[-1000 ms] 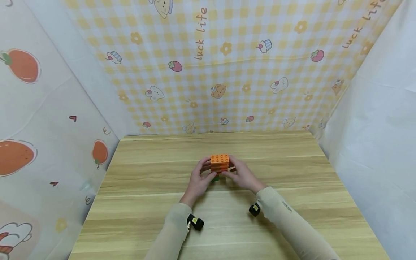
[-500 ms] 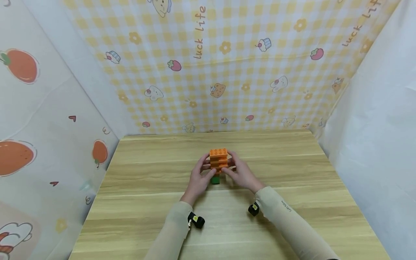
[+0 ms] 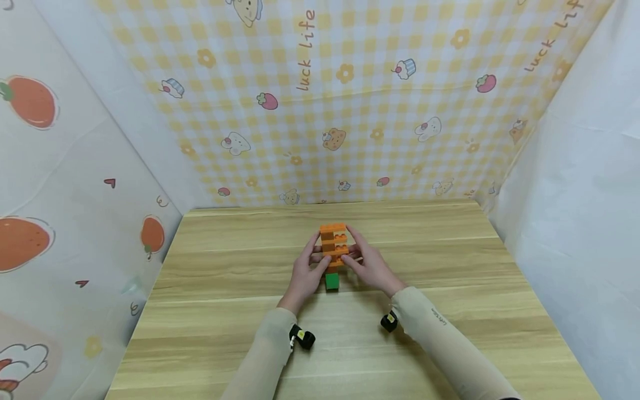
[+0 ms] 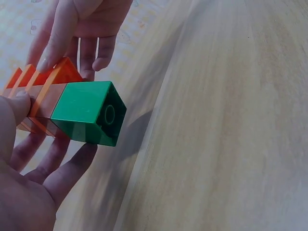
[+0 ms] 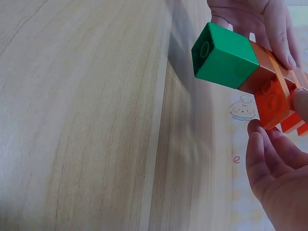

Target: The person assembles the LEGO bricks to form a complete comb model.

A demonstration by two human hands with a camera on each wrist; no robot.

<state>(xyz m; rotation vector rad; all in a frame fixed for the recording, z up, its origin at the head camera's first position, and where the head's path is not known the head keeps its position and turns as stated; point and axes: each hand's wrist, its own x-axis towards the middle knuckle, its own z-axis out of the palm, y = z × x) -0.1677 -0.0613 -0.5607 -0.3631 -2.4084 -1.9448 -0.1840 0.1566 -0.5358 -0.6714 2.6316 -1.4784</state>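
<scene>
Both hands hold a tower of toy building bricks (image 3: 327, 235) near the middle of the table, tilted and raised off the surface. A green brick (image 4: 79, 103) forms its lower end, its hollow underside showing in both wrist views. Beyond it, brown bricks (image 5: 263, 67) alternate with orange plates (image 5: 272, 103) that jut out to the right like steps. My left hand (image 3: 305, 278) grips the left side, thumb on the near face and fingers behind. On the right, my right hand (image 3: 372, 268) pinches the jutting orange plates between thumb and fingers.
The pale wooden table (image 3: 225, 289) spreads around the hands. A yellow checked cloth (image 3: 280, 128) hangs behind its back edge, with white sheets at the left and right sides. A small black camera (image 3: 303, 337) sits at each wrist.
The brick tower has tipped, its top moving away and its green end coming toward me and into fuller view. The stepped orange plates now show; both hands keep their hold.
</scene>
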